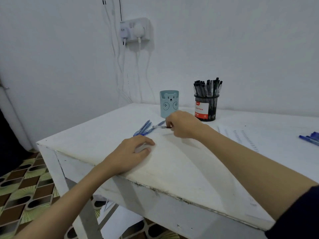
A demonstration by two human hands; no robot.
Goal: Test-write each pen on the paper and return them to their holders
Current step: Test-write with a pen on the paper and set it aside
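On the white painted wooden table, near its far left part, the right hand reaches across and pinches a slim pen with a clear, dark-banded barrel between thumb and curled fingers, holding it low over the tabletop. Just left of that pen lies a loose bunch of blue ballpoint pens, fanned out flat on the surface. The left hand rests palm down close to the table's near edge, its fingers relaxed and slightly spread, holding nothing. Behind the right hand stands a pale blue cup-shaped pen holder with a bear face, and beside it to the right a black wire-mesh holder packed with black-capped pens. Farther right lies a white sheet of paper marked with rows of scribbles, and more blue pens lie at the right edge.
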